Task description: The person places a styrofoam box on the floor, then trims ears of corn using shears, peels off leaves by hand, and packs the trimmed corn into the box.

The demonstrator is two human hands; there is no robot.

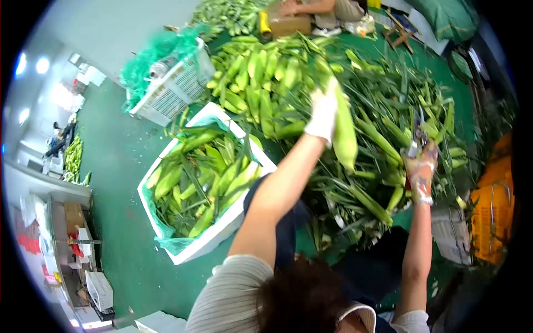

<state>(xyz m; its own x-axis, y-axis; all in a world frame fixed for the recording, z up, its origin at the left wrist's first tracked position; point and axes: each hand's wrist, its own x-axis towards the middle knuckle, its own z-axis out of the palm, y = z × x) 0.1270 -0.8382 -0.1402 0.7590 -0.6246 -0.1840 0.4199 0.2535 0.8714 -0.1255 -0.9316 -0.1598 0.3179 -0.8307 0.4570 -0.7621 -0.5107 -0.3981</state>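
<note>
My left hand [323,114], in a white glove, is closed around a green ear of corn [345,139] that points downward beside the palm. My right hand [420,169], in a stained glove, grips metal shears [415,136] over cut stalks and leaves. Between and beyond the hands lies a heap of leafy corn [383,139]. Many trimmed green ears [266,69] are piled past my left hand. Left of my left forearm, a white foam box [191,252] lined with green mesh holds more ears.
A white plastic basket [175,89] with green netting stands at the upper left. Orange crates [491,216] and a grey crate [451,233] are at the right. Another person's hand [288,8] rests by a cardboard box [291,25] at the top. Shelving lines the left side.
</note>
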